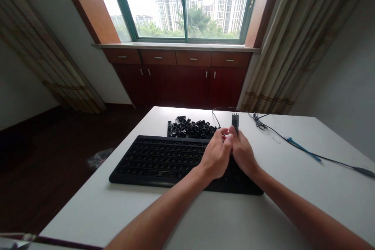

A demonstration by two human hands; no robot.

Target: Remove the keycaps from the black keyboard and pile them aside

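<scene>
My right hand (243, 152) is closed around a small black rectangular piece with short prongs (235, 120), which stands upright above the fingers. Its exact kind does not show. My left hand (216, 154) meets the right one, fingers curled and pressed together; anything within them is hidden. Both hands are over the right part of a black keyboard (158, 158), whose keycaps are off, leaving rows of bare key sockets. Just behind the keyboard lies a heap of loose black keycaps (191, 128).
The white table (140, 218) carries a black cable (260, 123), partly coiled at the back right. A blue strip-like tool (304, 149) and a thin bent wire (275, 140) lie to the right. A clear plastic bag (99, 158) is on the floor at left.
</scene>
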